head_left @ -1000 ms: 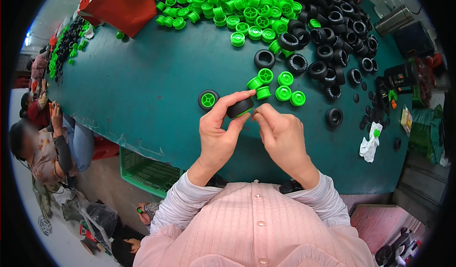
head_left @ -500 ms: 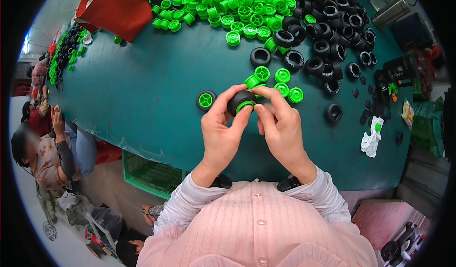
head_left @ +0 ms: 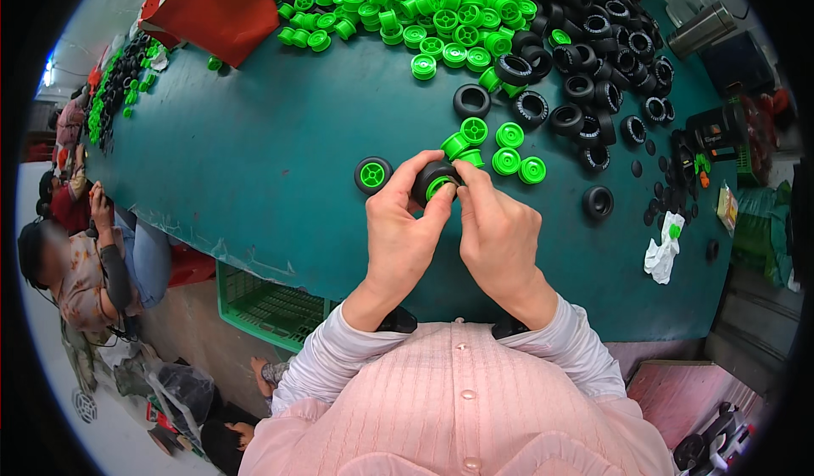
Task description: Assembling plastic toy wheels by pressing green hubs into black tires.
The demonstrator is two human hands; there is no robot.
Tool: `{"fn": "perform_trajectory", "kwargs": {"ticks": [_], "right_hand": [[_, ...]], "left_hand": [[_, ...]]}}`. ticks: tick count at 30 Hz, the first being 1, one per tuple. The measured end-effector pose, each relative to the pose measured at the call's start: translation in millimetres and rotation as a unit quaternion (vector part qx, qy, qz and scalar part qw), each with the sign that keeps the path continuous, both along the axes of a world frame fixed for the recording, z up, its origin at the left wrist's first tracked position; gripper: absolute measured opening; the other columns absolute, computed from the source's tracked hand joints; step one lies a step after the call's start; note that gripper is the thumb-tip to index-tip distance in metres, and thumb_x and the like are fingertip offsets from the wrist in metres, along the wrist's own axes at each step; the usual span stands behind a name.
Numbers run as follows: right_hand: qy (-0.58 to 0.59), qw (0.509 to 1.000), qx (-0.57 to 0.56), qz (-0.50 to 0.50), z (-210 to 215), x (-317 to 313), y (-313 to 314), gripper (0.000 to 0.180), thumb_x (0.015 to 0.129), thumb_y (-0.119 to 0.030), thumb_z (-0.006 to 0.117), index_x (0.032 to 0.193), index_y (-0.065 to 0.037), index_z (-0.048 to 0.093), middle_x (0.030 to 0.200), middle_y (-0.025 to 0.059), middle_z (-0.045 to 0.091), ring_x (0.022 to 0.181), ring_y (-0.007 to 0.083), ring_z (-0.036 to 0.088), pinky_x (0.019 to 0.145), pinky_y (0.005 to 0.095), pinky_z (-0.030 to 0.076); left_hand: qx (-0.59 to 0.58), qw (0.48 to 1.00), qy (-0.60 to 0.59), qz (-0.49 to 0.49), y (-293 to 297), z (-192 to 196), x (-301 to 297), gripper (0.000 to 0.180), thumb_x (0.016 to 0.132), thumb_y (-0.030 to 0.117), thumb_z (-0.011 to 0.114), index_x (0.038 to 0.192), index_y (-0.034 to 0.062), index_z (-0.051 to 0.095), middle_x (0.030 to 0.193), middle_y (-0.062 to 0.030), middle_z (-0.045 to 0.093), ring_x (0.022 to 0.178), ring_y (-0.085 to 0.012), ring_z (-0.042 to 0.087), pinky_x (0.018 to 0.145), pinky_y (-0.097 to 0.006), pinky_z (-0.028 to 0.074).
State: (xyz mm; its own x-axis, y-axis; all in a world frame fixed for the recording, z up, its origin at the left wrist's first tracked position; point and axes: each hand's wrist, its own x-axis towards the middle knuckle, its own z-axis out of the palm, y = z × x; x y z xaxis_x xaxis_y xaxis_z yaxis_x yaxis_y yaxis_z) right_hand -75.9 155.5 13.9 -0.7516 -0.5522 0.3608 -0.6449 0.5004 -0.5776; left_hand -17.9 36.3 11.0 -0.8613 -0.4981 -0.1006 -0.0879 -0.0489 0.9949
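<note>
A black tyre (head_left: 434, 181) with a green hub pressed into it sits over the desk (head_left: 254, 154), pinched between the left hand (head_left: 404, 226) and right hand (head_left: 496, 230), both grips closed on it. The seating step looks nearly done; judging by that, firm, even thumb pressure is wanted. Just left lies a finished wheel (head_left: 373, 174), just right loose hubs (head_left: 509, 150); a red bag (head_left: 212, 10) lies far left, no labels legible.

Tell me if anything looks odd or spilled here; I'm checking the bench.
Nothing looks damaged. Both hands hold a black tyre with a green hub. Only a crumpled white rag lies apart among loose tyres at the right of the teal table.
</note>
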Motion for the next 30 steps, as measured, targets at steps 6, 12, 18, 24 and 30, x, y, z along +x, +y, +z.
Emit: {"fn": "perform_trajectory", "kwargs": {"ticks": [6,12,18,24,30], "right_hand": [[0.092,0.994,0.049,0.02,1.1,-3.3,0.6,0.034,0.086,0.0,0.062,0.119,-0.004,0.063,0.075,0.0094,0.068,0.062,0.0252,0.067,0.054,0.0372,0.049],[-0.021,0.999,-0.031,0.018,1.1,-7.2,6.6,0.033,0.087,-0.003,0.062,0.12,-0.005,0.06,0.074,0.0099,0.068,0.062,0.0271,0.067,0.053,0.0383,0.049],[-0.095,0.994,-0.051,-0.011,1.9,-4.9,5.5,0.029,0.094,-0.004,0.058,0.122,-0.008,0.058,0.073,0.013,0.069,0.06,0.0328,0.068,0.051,0.0418,0.049],[-0.04,0.999,-0.017,-0.032,-2.8,0.2,3.7,0.033,0.088,-0.003,0.063,0.121,-0.004,0.061,0.077,0.0113,0.07,0.064,0.0288,0.07,0.054,0.0393,0.051],[0.035,0.999,0.024,-0.014,3.2,0.7,4.7,0.039,0.082,-0.001,0.065,0.12,0.001,0.061,0.083,0.0097,0.07,0.07,0.0235,0.07,0.057,0.0361,0.051]], "left_hand": [[-0.014,1.0,-0.023,-0.014,-2.7,1.6,-2.6,0.033,0.089,-0.001,0.067,0.122,-0.0049,0.064,0.09,-0.0027,0.068,0.08,-0.0062,0.062,0.072,-0.023,0.053],[-0.065,0.995,0.026,-0.071,-11.3,1.2,-5.2,0.04,0.094,0.0,0.065,0.132,-0.0045,0.057,0.115,-0.0075,0.065,0.102,-0.0101,0.062,0.083,-0.024,0.056],[0.052,0.997,0.062,-0.018,2.0,-7.9,-0.1,0.038,0.096,0.002,0.063,0.133,-0.0031,0.057,0.106,-0.0043,0.067,0.09,-0.0083,0.064,0.08,-0.023,0.055],[0.057,0.998,0.024,-0.003,8.3,-6.1,-1.3,0.035,0.095,0.002,0.064,0.129,-0.0029,0.059,0.098,-0.0034,0.068,0.081,-0.0064,0.061,0.07,-0.023,0.054],[-0.044,0.999,-0.021,-0.023,5.2,-1.2,-2.1,0.037,0.097,0.002,0.061,0.133,-0.0038,0.055,0.104,-0.0051,0.065,0.092,-0.0093,0.064,0.073,-0.024,0.059]]}}
